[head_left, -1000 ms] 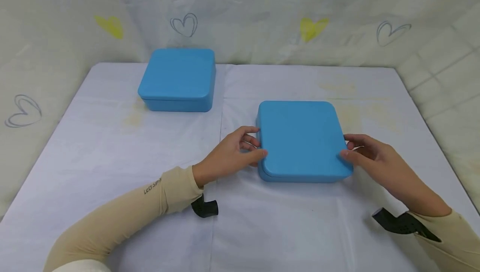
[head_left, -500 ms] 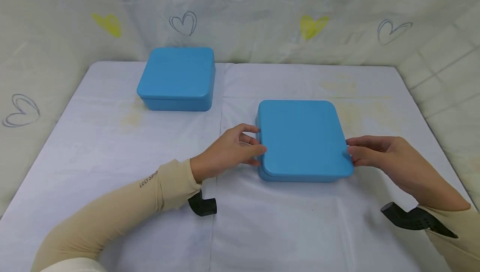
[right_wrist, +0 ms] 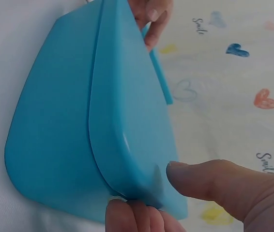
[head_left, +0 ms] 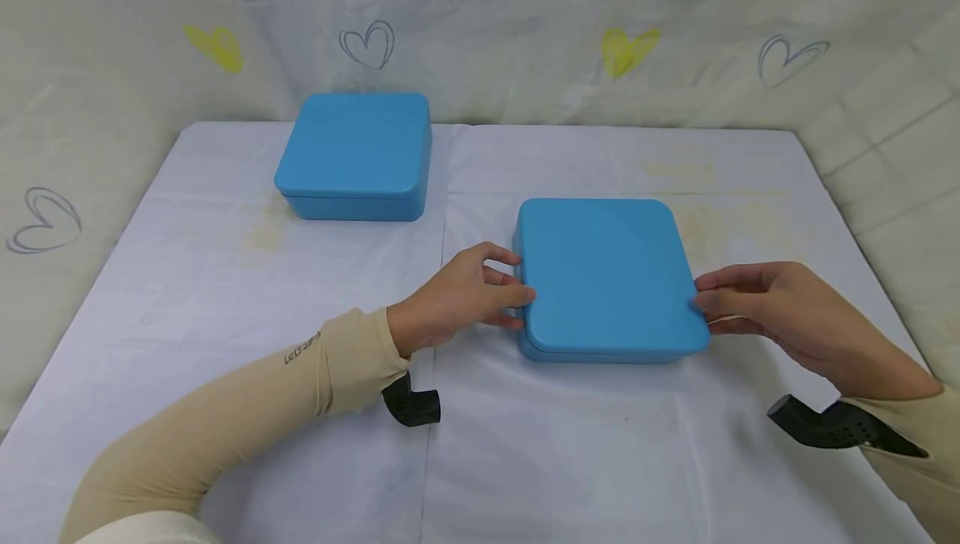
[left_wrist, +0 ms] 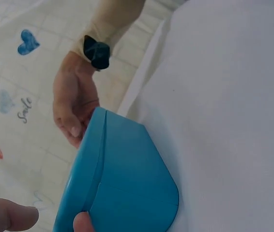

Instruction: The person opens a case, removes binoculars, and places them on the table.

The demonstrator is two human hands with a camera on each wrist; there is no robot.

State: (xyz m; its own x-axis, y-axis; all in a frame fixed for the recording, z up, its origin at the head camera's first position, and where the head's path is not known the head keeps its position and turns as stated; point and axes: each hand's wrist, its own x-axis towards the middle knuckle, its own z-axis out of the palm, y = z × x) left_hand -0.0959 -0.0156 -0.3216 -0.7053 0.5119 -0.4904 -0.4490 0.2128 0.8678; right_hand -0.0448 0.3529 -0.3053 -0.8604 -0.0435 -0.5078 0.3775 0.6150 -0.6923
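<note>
- Box (head_left: 611,286) sat flat on the white cloth (head_left: 570,461), right of centre, between my hands. Lid (right_wrist: 144,106) was on; couldn't tell whether it was seated all the way round.
- Left hand (head_left: 465,294): loose, not clamped. A fingertip (left_wrist: 83,222) touched the left side near the seam (left_wrist: 99,159); left thumb (left_wrist: 16,215) stood off the lid in the wrist view, though from above it overlapped the edge.
- Right hand (head_left: 787,315): grasping the right edge of the box. Fingertips (right_wrist: 122,217) bent up under the lid rim at the near corner, right thumb (right_wrist: 200,181) over the top face. Thumb pressure: couldn't tell.
- Step in hand, my read: getting purchase on the lid edge from both sides. Doing it well meant fingertips on the rim rather than the wall below, or force would likely have gone into the whole box.
- Left side was the weaker half, I judged. Right move was to match it to the right before loading anything.
- Even, gentle effort made sense; one corner alone risked a cocked lid or a skid on the cloth.
- Smooth, rounded corners looked slippery. Flat of the pads beat nails.
- Second box (head_left: 356,148) stood well apart, far left, so elbow room was fine.
</note>
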